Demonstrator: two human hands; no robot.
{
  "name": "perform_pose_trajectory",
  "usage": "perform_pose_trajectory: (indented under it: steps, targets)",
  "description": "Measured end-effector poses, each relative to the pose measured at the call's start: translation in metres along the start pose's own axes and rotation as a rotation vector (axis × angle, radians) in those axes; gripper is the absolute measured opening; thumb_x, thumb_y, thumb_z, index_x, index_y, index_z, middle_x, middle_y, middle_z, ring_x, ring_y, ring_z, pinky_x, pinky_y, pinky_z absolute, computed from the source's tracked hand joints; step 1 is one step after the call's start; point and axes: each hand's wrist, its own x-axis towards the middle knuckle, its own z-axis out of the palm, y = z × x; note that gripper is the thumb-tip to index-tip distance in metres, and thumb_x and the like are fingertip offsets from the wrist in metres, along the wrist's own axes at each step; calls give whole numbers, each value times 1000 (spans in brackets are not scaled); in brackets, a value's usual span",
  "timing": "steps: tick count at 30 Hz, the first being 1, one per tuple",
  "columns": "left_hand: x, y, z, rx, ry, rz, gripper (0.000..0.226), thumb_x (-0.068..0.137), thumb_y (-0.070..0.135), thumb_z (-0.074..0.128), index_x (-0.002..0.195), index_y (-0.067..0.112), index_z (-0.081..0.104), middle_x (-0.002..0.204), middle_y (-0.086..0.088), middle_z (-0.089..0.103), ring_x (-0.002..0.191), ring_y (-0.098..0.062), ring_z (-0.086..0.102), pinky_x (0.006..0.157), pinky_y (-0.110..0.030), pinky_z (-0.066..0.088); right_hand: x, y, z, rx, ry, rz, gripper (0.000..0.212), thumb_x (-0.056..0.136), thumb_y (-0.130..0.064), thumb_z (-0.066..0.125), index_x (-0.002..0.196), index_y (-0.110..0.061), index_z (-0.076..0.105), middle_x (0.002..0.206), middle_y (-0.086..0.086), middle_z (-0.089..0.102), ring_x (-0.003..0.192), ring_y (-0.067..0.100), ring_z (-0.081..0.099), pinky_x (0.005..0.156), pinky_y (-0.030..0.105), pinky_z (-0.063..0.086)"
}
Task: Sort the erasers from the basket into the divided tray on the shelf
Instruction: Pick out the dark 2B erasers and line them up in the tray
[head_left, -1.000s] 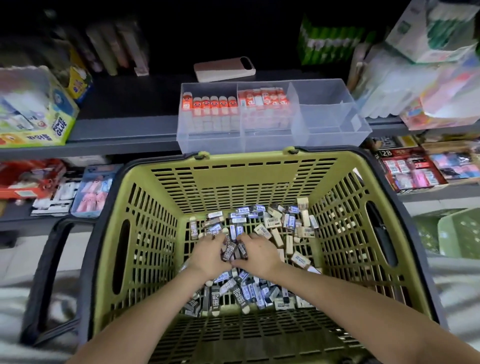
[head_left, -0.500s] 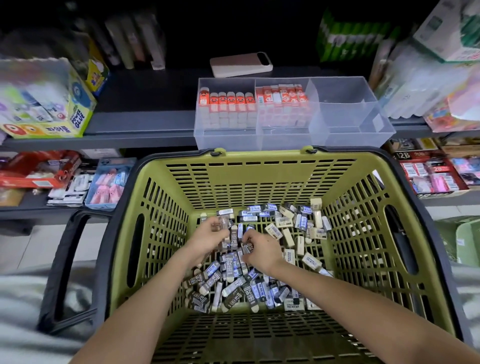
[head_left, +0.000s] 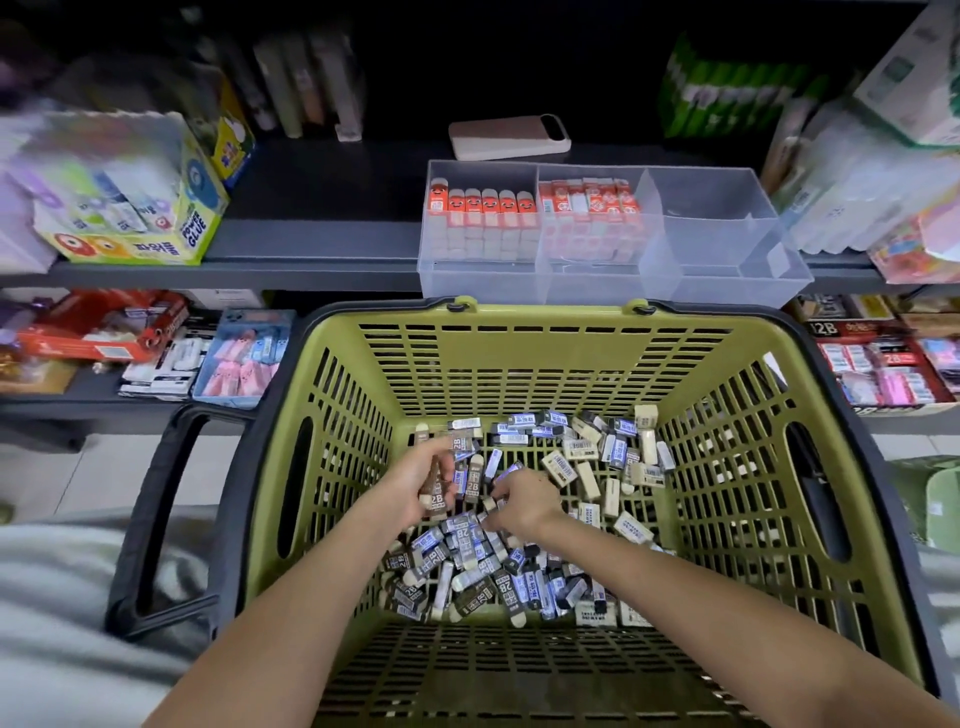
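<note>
**Erasers being gathered in the basket**

A small bunch of brown-sleeved 2B erasers (head_left: 437, 486) is being gripped by the curled fingers of the left hand (head_left: 415, 480). The right hand (head_left: 527, 501) is being held just beside it, fingers bent down onto the loose erasers (head_left: 498, 571); whether one is pinched cannot be told. Both hands are being held low inside the olive-green basket (head_left: 519, 364). The clear divided tray (head_left: 717, 293) is being carried by the shelf (head_left: 311, 244) behind, with orange-sleeved erasers (head_left: 483, 208) in two compartments.

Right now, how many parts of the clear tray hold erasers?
2: the left part, with smiley orange erasers, and the middle part, with red-and-white ones. The right part looks empty.
</note>
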Motion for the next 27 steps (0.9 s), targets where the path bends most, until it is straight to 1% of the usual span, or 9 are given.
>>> perform_pose_trajectory:
  steps: [2, 4, 7, 11, 15, 18, 21, 24, 27]
  targets:
    - [-2, -1, 1, 140, 12, 50, 38, 92, 37, 56, 67, 8, 51, 59, -3, 50, 49, -16, 48, 45, -26, 41, -2, 0, -14, 168, -61, 4, 38, 72, -16, 79, 106, -4, 66, 114, 6, 63, 89, 17, 62, 76, 24, 47]
    - [-5, 1, 3, 252, -13, 98, 39, 90, 44, 56, 76, 8, 55, 63, -2, 53, 53, -16, 51, 58, -27, 46, -9, -8, -36, 427, -135, -13, 20, 73, -8, 76, 91, -3, 67, 90, 5, 67, 62, 10, 58, 59, 19, 50]
    - [-16, 8, 10, 180, -197, 56, 54, 88, 57, 49, 97, 5, 61, 78, -8, 65, 67, -21, 64, 67, -33, 55, -21, -28, -64, 670, -209, -109, 12, 71, -2, 76, 77, -9, 68, 66, -3, 69, 53, 7, 57, 47, 16, 46]
    - [-34, 23, 20, 70, -418, 4, 62, 76, 67, 57, 97, 10, 69, 72, -11, 67, 65, -25, 68, 61, -35, 57, -37, -53, -77, 717, -246, -227, 23, 71, -1, 77, 89, -9, 65, 80, 5, 69, 67, 16, 64, 61, 24, 54]
    - [-55, 37, 17, 42, -362, 66, 47, 76, 50, 69, 93, 6, 64, 63, -6, 63, 50, -17, 60, 44, -24, 50, -48, -59, -87, 825, -157, -346, 41, 71, 7, 74, 103, -15, 61, 94, 7, 65, 74, 14, 68, 68, 23, 54]
    - [-71, 52, 8, 32, -261, 132, 49, 69, 31, 71, 111, 8, 59, 58, -1, 60, 43, -11, 54, 40, -19, 45, -48, -47, -83, 1052, -11, -338, 32, 77, 13, 62, 102, -7, 58, 89, 9, 62, 67, 14, 65, 60, 25, 55]
    - [-88, 64, -2, -3, -234, 156, 52, 66, 35, 71, 111, 10, 63, 58, -2, 59, 42, -10, 52, 40, -18, 45, -43, -29, -53, 485, 3, -270, 14, 83, -9, 66, 97, -10, 60, 91, 5, 64, 68, 13, 62, 60, 27, 54]
    - [-106, 72, -9, -63, -261, 183, 49, 62, 36, 74, 103, 10, 66, 61, -3, 63, 45, -11, 55, 43, -20, 48, -32, -15, -10, -233, -93, -251, 35, 80, -50, 66, 83, -16, 67, 77, -2, 67, 72, 15, 64, 61, 24, 49]
    - [-116, 74, -16, -206, -294, 208, 44, 61, 24, 77, 101, 7, 69, 67, -7, 66, 48, -13, 57, 42, -22, 48, -22, -15, 15, -430, 32, -220, 50, 75, -64, 61, 54, -20, 50, 52, -6, 49, 52, 9, 48, 46, 20, 34]
